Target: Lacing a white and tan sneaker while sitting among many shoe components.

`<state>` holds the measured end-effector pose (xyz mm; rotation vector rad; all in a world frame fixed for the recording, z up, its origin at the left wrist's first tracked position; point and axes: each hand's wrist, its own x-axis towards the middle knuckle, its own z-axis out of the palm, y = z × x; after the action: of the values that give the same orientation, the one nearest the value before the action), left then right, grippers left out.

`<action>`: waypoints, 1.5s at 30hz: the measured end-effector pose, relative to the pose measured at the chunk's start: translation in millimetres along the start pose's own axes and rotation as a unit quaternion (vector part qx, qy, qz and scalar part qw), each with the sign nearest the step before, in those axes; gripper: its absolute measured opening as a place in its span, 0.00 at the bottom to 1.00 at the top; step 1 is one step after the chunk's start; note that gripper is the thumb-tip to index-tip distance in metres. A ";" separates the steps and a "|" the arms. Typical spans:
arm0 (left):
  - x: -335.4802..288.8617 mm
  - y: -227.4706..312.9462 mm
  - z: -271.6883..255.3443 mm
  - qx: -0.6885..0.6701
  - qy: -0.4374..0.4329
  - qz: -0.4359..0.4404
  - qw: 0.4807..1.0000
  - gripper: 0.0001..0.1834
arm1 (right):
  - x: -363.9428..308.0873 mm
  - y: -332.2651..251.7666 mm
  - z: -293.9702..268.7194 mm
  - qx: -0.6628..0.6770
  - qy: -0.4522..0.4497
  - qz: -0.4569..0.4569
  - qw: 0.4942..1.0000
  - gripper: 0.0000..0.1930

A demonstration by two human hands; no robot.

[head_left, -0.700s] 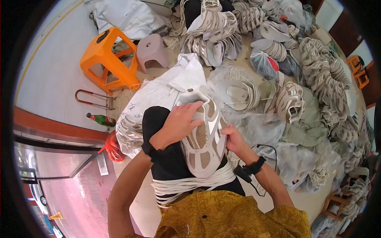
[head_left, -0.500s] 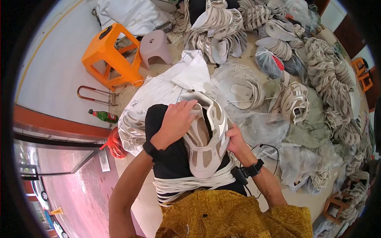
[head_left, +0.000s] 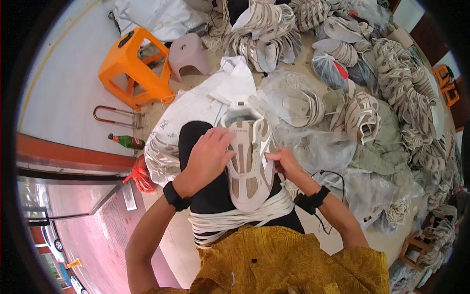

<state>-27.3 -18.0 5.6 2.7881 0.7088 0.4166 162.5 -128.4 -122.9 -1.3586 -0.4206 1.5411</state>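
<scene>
A beige and white sneaker upper (head_left: 246,193) rests on my black-clad thighs, its toe toward me and its collar away. My left hand (head_left: 208,153) lies along its left side, fingers curled over the edge by the tongue (head_left: 241,142), thumb near the eyelets. At the right side, my right hand (head_left: 285,163) pinches the lace edge between thumb and fingers. The tongue lies flat in the throat, and I see no lace threaded there. A bundle of white laces (head_left: 245,215) is draped across my lap, below the toe.
White sacking (head_left: 196,110) spreads ahead of my knees. Stacked uppers (head_left: 404,81) and clear plastic bags (head_left: 325,154) cover the floor to the right. An orange stool (head_left: 134,68), a small mauve stool (head_left: 188,54) and a green bottle (head_left: 128,141) stand or lie to the left.
The tongue, pushed inward before, now lies flat and visible in the opening. My left hand has moved down and left from the collar; my right hand has shifted slightly left along the edge.
</scene>
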 end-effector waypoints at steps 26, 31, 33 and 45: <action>-56.6 106.6 31.9 -0.325 -0.005 0.007 0.946 0.07 | -126.6 -47.8 4.7 -0.629 -0.095 -0.543 0.548 0.06; -68.4 93.0 -8.4 -0.436 -0.323 -0.168 0.823 0.09 | -132.8 -128.2 -64.0 -0.698 0.159 -0.513 0.475 0.04; -80.8 80.9 -27.7 -0.421 -0.342 -0.222 0.810 0.09 | -128.7 -152.5 -108.8 -0.606 0.258 -0.521 0.543 0.03; -84.3 58.1 -163.0 -0.481 -0.149 -0.171 0.847 0.07 | -122.5 -90.6 -382.5 -0.828 0.408 -0.043 0.382 0.06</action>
<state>-126.8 -84.3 156.4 1.6804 0.6502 0.1718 526.6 -319.8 -103.9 -3.1254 -1.4729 -0.5363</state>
